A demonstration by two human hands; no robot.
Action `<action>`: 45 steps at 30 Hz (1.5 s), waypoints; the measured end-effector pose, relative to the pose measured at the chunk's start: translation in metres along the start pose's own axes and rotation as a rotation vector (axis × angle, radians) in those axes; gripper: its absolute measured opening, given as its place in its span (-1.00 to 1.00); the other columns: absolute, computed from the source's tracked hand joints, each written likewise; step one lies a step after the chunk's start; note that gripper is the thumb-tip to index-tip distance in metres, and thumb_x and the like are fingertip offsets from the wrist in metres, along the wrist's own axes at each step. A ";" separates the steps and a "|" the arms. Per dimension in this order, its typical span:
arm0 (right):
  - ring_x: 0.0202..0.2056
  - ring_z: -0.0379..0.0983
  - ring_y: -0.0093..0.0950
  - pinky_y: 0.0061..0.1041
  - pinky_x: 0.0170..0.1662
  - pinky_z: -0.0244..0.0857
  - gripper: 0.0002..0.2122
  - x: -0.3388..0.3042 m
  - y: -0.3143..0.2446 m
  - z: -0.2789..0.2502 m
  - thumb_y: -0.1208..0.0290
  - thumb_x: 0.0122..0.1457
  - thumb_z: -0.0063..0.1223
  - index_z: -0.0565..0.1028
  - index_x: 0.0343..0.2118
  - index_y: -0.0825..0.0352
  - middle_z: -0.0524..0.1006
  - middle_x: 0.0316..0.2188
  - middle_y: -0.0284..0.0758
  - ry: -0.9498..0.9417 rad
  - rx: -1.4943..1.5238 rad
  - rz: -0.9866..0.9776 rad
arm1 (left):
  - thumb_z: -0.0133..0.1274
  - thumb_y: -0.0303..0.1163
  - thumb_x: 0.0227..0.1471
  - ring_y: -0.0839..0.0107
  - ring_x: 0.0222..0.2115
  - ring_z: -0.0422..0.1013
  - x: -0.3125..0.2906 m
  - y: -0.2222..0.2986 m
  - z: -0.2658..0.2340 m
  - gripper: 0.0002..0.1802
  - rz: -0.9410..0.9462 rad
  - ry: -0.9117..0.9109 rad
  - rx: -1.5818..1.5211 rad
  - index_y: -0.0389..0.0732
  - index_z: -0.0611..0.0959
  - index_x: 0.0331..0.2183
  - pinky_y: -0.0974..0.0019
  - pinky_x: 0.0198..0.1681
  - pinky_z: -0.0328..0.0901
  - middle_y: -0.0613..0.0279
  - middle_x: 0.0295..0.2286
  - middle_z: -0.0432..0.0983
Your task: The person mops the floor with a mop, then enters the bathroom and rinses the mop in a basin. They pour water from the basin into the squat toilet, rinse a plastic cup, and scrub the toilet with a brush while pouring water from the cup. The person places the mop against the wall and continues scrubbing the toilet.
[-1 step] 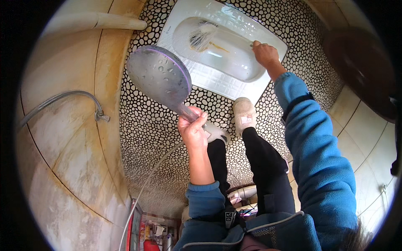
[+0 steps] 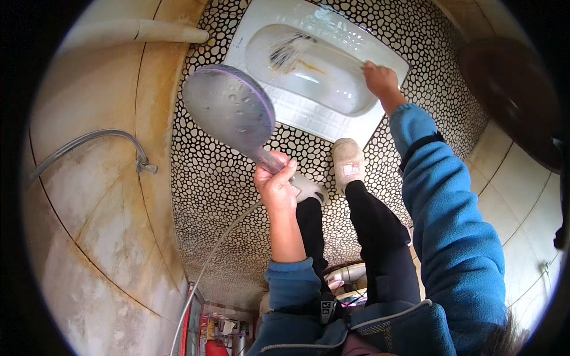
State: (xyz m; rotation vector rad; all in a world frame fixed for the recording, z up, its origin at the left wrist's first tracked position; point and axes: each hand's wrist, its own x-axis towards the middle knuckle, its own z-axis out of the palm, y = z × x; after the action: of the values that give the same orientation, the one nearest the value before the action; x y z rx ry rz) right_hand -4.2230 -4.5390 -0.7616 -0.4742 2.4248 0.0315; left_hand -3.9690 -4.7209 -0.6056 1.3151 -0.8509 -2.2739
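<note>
My left hand (image 2: 276, 183) grips the handle of a large round grey shower head (image 2: 228, 107) with a purple rim. Water drops cling to its upward side, and its spray face is turned away from me. Further off, my right hand (image 2: 380, 80) is closed around the end of a thin pale handle, which looks like that of a toilet brush (image 2: 335, 50). Its blurred, whitish bristle end lies over the dark drain area of the white squat toilet (image 2: 320, 118). A yellow-brown stain (image 2: 310, 66) shows in the bowl beside it.
A pale hose (image 2: 222, 237) runs down from the shower head. Black-and-white pebble-patterned floor surrounds my shoes (image 2: 348, 163). On the left wall are a thick pipe (image 2: 142, 31) and a metal hose (image 2: 89, 137); a dark brown round object (image 2: 510, 104) stands right.
My right hand and the brush handle have shifted slightly right and down. The bristle end looks more smeared. The shower head has moved slightly right with my left hand.
</note>
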 end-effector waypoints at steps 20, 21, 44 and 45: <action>-0.56 0.35 -0.40 -0.36 -0.49 0.23 -0.63 -0.098 0.031 0.015 0.07 0.12 -0.20 0.41 -0.37 0.36 0.46 -0.54 -0.26 -0.750 0.272 0.426 | 0.04 -0.74 -0.38 0.52 -0.57 0.27 -0.020 -0.021 -0.024 -0.74 -0.335 0.071 0.224 -0.22 0.44 -0.53 0.46 -0.40 0.23 0.35 -0.58 0.33; -0.65 0.30 -0.43 -0.38 -0.58 0.19 -0.60 -0.094 0.019 0.015 0.05 0.11 -0.19 0.39 -0.40 0.39 0.43 -0.60 -0.28 -0.856 0.484 0.407 | 0.02 -0.75 -0.36 0.51 -0.54 0.27 -0.022 -0.022 -0.027 -0.75 -0.354 0.091 0.219 -0.22 0.43 -0.53 0.46 -0.37 0.22 0.34 -0.56 0.33; -0.62 0.38 -0.50 -0.47 -0.53 0.30 -0.76 -0.131 -0.112 -0.105 0.55 -0.12 0.04 0.48 -0.30 0.38 0.49 -0.51 -0.28 -0.412 1.356 0.183 | 0.04 -0.69 -0.41 0.52 -0.55 0.34 -0.100 0.045 0.026 -0.65 -0.360 0.108 0.386 -0.26 0.51 -0.39 0.49 -0.39 0.26 0.38 -0.57 0.38; -0.62 0.38 -0.49 -0.46 -0.51 0.30 -0.73 -0.135 -0.111 -0.118 0.55 -0.16 0.07 0.47 -0.29 0.36 0.48 -0.51 -0.26 -0.293 1.046 0.135 | -0.02 -0.73 -0.38 0.52 -0.55 0.33 -0.098 0.054 0.033 -0.72 -0.320 0.111 0.424 -0.24 0.45 -0.47 0.45 -0.45 0.30 0.37 -0.57 0.35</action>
State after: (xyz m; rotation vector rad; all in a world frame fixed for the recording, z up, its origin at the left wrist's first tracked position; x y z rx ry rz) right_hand -4.1590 -4.6153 -0.5756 0.1699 1.8453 -0.9777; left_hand -3.9485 -4.6936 -0.4944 1.8619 -1.2042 -2.3015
